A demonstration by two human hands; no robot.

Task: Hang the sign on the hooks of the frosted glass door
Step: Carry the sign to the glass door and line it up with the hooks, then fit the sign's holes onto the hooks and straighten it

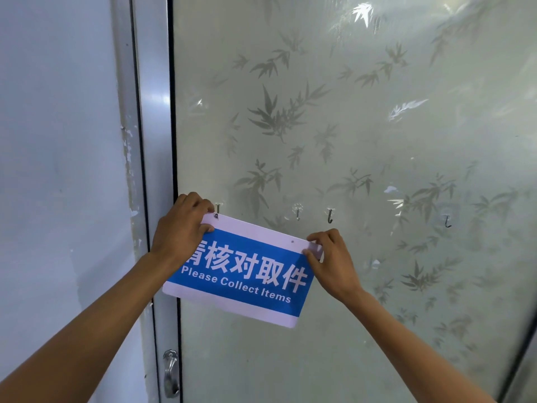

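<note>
A blue and white sign reading "Please Collect Items" is held tilted against the frosted glass door, its right end lower. My left hand grips the sign's top left corner right at the leftmost hook. My right hand pinches the top right corner, below a metal hook. A small hole near the sign's top right edge is free. Two more hooks stick to the glass in the same row.
The door's metal frame runs down the left of the glass, beside a white wall with peeling paint. A metal coat hook is fixed low on the frame. Bamboo leaf patterns cover the glass.
</note>
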